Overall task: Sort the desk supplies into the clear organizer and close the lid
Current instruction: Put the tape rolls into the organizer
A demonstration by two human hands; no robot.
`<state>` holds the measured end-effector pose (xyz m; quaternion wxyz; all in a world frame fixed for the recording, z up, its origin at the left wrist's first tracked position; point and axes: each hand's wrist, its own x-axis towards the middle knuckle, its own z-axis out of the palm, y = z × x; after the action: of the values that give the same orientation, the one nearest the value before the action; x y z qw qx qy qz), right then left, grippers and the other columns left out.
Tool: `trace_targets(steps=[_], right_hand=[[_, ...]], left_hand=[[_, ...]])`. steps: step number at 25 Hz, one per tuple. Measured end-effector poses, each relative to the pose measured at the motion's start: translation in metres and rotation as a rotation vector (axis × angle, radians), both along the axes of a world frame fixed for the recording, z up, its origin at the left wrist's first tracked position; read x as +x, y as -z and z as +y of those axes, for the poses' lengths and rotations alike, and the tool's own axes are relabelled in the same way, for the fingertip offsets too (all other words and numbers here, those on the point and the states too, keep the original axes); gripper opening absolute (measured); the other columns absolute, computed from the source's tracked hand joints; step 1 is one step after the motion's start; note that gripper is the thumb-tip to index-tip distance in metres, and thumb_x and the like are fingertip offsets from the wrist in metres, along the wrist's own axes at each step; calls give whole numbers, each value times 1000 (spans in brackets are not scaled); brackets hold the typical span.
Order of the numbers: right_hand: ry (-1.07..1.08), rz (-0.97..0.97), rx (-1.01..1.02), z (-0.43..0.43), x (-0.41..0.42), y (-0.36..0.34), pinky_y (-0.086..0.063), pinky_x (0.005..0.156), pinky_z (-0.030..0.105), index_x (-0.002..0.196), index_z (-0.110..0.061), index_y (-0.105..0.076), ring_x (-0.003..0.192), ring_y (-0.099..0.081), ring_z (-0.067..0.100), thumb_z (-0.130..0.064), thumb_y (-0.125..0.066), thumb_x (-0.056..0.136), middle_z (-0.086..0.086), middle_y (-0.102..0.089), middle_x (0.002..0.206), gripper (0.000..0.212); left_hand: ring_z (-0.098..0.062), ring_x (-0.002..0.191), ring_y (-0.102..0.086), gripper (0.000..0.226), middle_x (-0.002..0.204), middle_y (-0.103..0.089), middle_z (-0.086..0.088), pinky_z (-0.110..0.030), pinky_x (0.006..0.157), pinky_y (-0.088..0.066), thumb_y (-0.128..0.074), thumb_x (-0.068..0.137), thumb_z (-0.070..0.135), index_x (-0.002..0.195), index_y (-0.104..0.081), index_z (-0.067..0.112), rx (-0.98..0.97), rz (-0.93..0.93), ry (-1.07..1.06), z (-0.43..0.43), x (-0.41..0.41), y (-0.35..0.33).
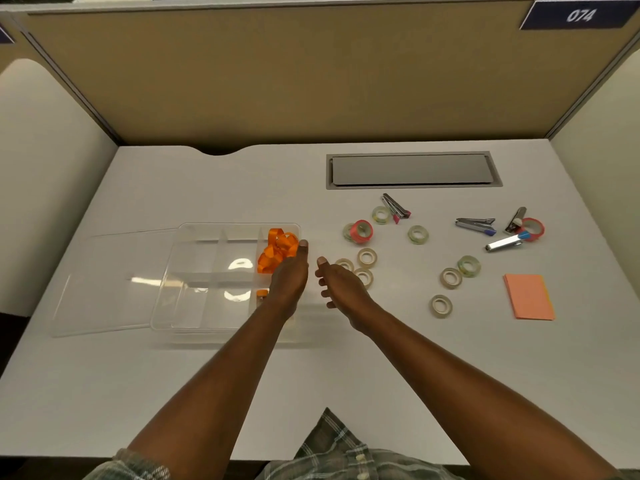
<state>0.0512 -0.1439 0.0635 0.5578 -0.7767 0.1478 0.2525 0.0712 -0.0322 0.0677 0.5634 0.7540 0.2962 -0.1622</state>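
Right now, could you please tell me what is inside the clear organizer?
In the organizer, orange ribbon fills the far right compartment. A small orange item nearer is mostly covered by the left hand.

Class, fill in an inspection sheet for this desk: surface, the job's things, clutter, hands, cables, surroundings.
Surface: white desk, supplies scattered on its right half.
Job's things: clear organizer, lid open, lying flat to its left; orange ribbon in its far right compartment; tape rolls, staplers and a pad of sticky notes on the desk outside it.
Clutter: nothing seen.
Hands: left hand over the organizer's right side, fingers hidden; right hand beside it, fingers loosely curled, holding nothing.
Cables: nothing seen; desk hatch shut.
Surroundings: tan partition, sign reading 074.
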Motion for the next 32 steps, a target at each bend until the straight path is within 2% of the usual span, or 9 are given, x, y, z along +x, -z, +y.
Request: trace_targets(steps=[4,8,11,14,17,19,25,29,32], right_hand=[[-13,-80,-116,-50,-2,1,-56,86,47,94,-15,-65,90,-66,23,-67,-43,84,2,-70,93,57],[-76,-164,-254,-107,-4,10,-48,78,32,94,-16,-66,89,-63,16,-44,-54,94,-4,-70,91,31],[-63,-234,-344,-146,-7,27,-44,76,27,95,-16,-68,92,-63,13,-40,-60,93,-5,-71,95,25],[-94,-292,-506,-183,-14,46,-49,79,32,103,-21,-65,98,-63,18,-42,-61,91,-1,-66,103,24],[-220,-325,-720,-210,-25,59,-48,82,37,122,-19,-57,109,-56,25,-38,-60,92,5,-56,119,35],[-315,-332,-829,-220,-32,68,-49,83,38,133,-18,-51,113,-53,28,-35,-59,93,8,-51,127,44],[-433,-385,-943,-231,-39,89,-52,78,42,140,-16,-47,114,-51,33,-30,-66,88,15,-46,139,57],[-466,-413,-1005,-234,-37,99,-47,66,37,132,-16,-54,103,-54,32,-21,-68,84,12,-55,122,51],[-470,-471,-1057,-236,-37,104,-48,58,35,119,-17,-61,87,-56,30,-17,-73,77,8,-59,106,43]], left_hand=[[-25,91,-60,56,99,-64,-5,-43,81,-53,-39,95,62,101,-64,13,61,-17,145,-43,3,6],[-25,87,-62,43,94,-66,-4,-46,82,-54,-51,91,57,89,-61,15,79,-33,248,-85,1,22],[-19,81,-57,34,90,-62,-2,-35,73,-46,-57,89,53,81,-57,20,180,-48,350,-111,-2,34],[-22,100,-62,38,110,-64,-6,-32,80,-46,-63,86,50,101,-65,16,422,-125,476,-128,-9,58],[-28,118,-53,46,128,-56,-7,-39,93,-47,-66,86,46,119,-61,15,603,-201,622,-135,-20,79],[-30,122,-48,53,134,-52,-7,-42,93,-46,-62,87,45,129,-55,14,734,-217,726,-137,-26,87],[-29,111,-53,50,121,-55,-8,-39,82,-48,-63,87,34,130,-52,13,805,-271,789,-141,-34,94],[-34,89,-56,51,109,-55,-16,-38,61,-47,-76,71,24,119,-60,11,1014,-320,833,-136,-43,97],[-33,78,-58,51,102,-58,-15,-34,53,-42,-81,60,16,108,-63,11,1067,-310,831,-129,-47,107]])
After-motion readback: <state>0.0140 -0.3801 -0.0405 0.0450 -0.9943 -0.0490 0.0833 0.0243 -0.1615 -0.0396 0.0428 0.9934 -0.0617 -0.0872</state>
